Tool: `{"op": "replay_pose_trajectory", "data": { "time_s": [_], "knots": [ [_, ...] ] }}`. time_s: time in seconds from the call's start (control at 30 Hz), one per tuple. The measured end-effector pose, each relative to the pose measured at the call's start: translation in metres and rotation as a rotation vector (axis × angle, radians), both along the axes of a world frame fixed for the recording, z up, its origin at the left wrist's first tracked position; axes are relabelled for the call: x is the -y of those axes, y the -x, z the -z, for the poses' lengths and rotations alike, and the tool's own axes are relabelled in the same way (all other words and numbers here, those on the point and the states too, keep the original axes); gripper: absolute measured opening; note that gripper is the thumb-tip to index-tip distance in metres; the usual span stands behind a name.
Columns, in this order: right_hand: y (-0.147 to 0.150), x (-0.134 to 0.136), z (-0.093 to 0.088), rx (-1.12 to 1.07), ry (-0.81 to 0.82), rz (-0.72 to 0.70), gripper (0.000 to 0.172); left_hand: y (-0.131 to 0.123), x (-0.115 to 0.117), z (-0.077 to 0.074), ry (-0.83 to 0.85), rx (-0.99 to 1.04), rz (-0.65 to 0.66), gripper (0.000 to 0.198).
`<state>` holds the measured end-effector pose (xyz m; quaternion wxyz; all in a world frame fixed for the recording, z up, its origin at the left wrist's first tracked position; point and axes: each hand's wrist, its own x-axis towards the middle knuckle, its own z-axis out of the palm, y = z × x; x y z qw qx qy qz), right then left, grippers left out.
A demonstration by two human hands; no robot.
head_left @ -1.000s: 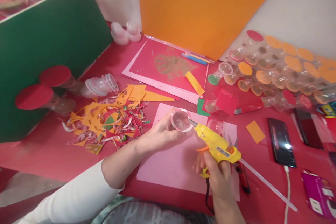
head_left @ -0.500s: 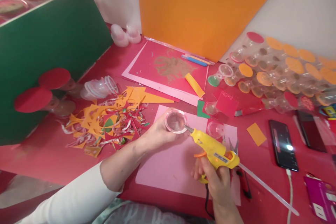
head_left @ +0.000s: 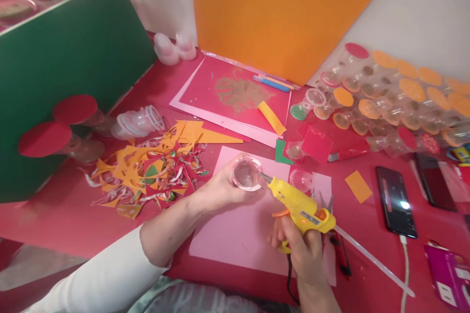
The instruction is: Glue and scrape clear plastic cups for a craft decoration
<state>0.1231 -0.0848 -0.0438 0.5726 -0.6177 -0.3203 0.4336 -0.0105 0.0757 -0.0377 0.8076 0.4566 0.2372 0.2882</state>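
My left hand (head_left: pixel 223 183) is wrapped round a small clear plastic cup (head_left: pixel 246 173), its open mouth turned up towards me. In my right hand (head_left: pixel 297 244) is a yellow hot glue gun (head_left: pixel 293 200) with an orange trigger. Its metal nozzle tip is at the right rim of the cup; whether it touches I cannot tell. A long clear glue stick (head_left: pixel 374 259) sticks out of the gun's back. Beneath both hands lies a pink paper sheet (head_left: pixel 235 234). Another clear cup (head_left: pixel 301 180) and scissors (head_left: pixel 326 201), partly hidden, are just beyond the gun.
Orange and red paper scraps (head_left: pixel 147 171) are heaped at left beside stacked clear cups (head_left: pixel 137 122). Joined cups with coloured discs (head_left: pixel 389 102) crowd the right back. A phone (head_left: pixel 394 200) on a white cable lies at right. Green (head_left: pixel 73 88) and orange boards (head_left: pixel 286 19) stand behind.
The glue gun's nozzle has shifted slightly right along the cup's rim. The cup has turned a little in my left hand. Both hands keep their hold.
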Motion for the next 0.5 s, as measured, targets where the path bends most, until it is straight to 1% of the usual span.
{"op": "replay_pose_trajectory", "data": {
  "time_s": [0.1, 0.2, 0.37, 0.5],
  "knots": [
    [0.0003, -0.0002, 0.0001, -0.002, 0.001, -0.023, 0.041, -0.0009, -0.0006, -0.0024, -0.014, -0.002, -0.03, 0.035],
    [0.001, -0.001, -0.0003, 0.009, 0.008, -0.029, 0.041, -0.0012, -0.0003, -0.005, 0.01, -0.01, -0.007, 0.035],
    [0.0012, -0.002, 0.0, 0.004, 0.02, 0.035, 0.044, -0.0008, 0.0015, -0.0018, 0.007, -0.007, -0.019, 0.039],
    [0.0009, -0.0005, -0.0004, -0.039, 0.002, -0.005, 0.038, -0.0003, 0.0009, -0.0006, 0.015, 0.039, 0.009, 0.034]
  ]
}}
